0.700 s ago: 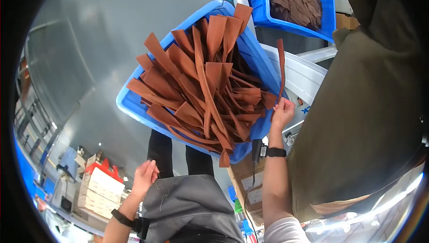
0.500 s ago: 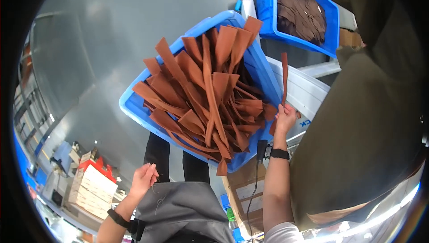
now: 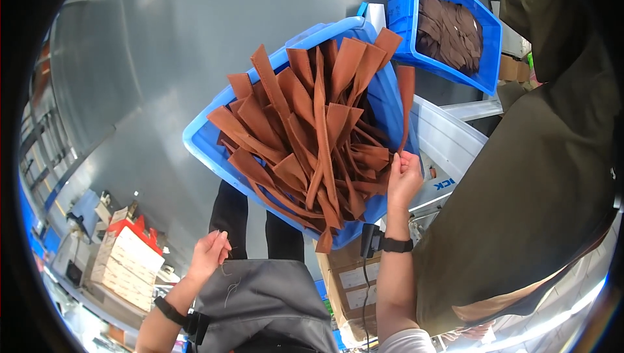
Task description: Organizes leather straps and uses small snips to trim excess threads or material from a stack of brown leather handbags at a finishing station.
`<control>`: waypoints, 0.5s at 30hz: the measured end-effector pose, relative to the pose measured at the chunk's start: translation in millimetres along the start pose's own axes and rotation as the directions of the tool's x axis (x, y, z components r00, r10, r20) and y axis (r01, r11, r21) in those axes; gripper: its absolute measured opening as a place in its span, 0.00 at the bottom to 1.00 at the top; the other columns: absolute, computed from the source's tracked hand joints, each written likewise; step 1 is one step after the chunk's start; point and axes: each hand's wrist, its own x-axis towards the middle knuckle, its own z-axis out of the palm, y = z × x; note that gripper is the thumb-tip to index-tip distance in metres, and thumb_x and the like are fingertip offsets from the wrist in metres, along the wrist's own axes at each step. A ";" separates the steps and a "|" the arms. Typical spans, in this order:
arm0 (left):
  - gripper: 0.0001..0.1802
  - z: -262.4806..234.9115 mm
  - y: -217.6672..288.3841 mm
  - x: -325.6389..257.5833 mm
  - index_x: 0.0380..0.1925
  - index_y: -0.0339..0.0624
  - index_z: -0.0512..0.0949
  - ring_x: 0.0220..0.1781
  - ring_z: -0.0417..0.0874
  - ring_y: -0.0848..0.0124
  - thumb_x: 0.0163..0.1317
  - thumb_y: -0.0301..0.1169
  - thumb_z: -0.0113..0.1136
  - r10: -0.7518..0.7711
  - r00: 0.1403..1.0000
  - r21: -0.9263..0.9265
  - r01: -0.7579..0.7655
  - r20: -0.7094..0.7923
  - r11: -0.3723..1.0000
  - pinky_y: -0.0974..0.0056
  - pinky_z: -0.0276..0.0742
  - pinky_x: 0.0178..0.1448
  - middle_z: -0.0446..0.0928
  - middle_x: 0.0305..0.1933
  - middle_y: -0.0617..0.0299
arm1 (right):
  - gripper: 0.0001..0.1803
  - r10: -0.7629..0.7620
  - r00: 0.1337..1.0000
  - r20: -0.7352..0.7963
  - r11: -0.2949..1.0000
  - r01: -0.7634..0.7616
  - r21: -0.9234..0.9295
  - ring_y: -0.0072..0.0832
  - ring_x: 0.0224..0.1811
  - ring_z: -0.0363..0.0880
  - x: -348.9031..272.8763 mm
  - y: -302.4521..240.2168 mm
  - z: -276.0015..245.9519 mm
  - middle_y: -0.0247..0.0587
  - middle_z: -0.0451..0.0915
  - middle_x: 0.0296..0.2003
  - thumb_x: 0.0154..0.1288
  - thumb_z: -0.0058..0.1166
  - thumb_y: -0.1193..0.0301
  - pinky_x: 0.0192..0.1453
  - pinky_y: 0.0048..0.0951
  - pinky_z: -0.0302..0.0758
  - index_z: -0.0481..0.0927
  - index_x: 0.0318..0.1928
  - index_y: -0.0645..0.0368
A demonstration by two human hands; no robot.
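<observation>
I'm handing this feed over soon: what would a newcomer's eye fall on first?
First, the jumble of brown strips crowding the blue bin in the middle. Next, the right hand at that bin's right edge, pinching one strip that runs upward in view. Then the second blue bin at upper right, holding darker brown pieces.

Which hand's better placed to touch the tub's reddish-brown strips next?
Likely the right hand: it pinches a long, flat reddish-brown strip by the light blue plastic tub. The left hand is farther away.
</observation>
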 end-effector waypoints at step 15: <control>0.19 -4.5 -0.2 -0.6 0.23 0.40 0.74 0.17 0.67 0.81 0.72 0.39 0.49 0.015 1.000 0.066 -0.016 0.016 0.998 0.72 0.63 0.22 0.69 0.16 0.68 | 0.06 -0.165 0.980 0.114 0.970 0.183 -0.163 0.45 0.32 0.80 32.0 -8.5 24.3 0.43 0.81 0.30 0.61 0.59 0.72 0.35 0.41 0.75 0.78 0.36 0.58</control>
